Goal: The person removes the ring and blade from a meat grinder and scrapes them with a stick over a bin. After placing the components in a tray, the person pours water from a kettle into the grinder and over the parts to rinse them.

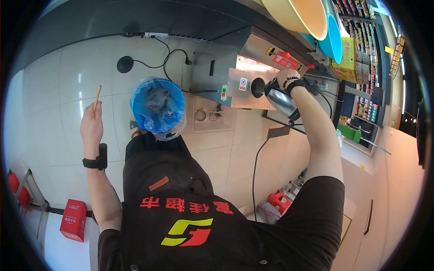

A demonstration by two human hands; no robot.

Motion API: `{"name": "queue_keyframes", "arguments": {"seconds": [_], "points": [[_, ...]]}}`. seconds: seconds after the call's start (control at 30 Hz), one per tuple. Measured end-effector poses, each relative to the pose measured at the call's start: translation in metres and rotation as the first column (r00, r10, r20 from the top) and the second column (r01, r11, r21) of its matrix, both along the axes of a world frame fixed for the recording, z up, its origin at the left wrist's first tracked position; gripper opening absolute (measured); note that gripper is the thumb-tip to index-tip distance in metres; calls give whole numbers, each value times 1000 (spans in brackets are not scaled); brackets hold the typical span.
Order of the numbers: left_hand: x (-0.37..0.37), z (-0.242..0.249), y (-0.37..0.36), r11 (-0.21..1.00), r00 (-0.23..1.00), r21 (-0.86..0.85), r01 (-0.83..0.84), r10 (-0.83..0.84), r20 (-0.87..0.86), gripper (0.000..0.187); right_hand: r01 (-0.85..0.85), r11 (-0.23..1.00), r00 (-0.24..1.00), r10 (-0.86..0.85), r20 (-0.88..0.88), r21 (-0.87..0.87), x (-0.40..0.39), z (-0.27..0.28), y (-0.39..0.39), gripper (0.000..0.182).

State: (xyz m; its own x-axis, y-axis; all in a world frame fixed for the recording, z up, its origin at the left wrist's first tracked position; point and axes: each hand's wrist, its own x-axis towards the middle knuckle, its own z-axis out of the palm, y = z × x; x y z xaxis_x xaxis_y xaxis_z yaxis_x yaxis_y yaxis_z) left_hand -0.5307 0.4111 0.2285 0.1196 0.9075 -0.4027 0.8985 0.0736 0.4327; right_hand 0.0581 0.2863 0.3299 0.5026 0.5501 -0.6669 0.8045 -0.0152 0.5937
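My left hand (92,124) is raised over the tiled floor, its fingers closed on a thin wooden stick (97,97) that points upward. A black band with a dark square device (102,156) is on that wrist. My right hand (288,77) reaches to a stainless steel machine (255,65) with a round dark opening (258,87). Its fingers look curled against the machine; what they grip is hidden. Beside this hand is a shiny black-and-silver rounded part (281,101). Red-tipped handles (285,55) stick out just beyond it.
A bin (158,106) lined with a blue bag stands before my feet. Nearby are a floor drain (208,115), cables and a black disc (125,64). A yellow basin (300,16) and a blue one (332,40) sit at upper right; a red box (73,220) is at lower left.
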Motion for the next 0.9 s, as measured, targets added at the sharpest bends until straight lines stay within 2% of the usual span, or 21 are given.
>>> {"name": "queue_keyframes", "arguments": {"seconds": [0.43,0.5,0.73,0.83,0.9], "points": [[-14,-3,-5,1000,1000,3,-31,31,-6,40,-79,996,997,78,15,30,-5,4,16,23],[-14,1,-6,1000,1000,2,-28,28,-1,40,-100,995,995,100,4,-30,-10,7,18,25],[-17,-2,-6,999,999,2,-33,33,5,39,-129,991,992,130,8,-46,-14,8,20,26],[-18,-1,-5,999,1000,-16,-29,29,-5,38,-107,994,994,107,1,-5,0,-5,14,24],[-19,-4,-6,1000,1000,-6,-31,31,-4,38,-120,988,992,122,-18,95,3,-8,11,23]]}}
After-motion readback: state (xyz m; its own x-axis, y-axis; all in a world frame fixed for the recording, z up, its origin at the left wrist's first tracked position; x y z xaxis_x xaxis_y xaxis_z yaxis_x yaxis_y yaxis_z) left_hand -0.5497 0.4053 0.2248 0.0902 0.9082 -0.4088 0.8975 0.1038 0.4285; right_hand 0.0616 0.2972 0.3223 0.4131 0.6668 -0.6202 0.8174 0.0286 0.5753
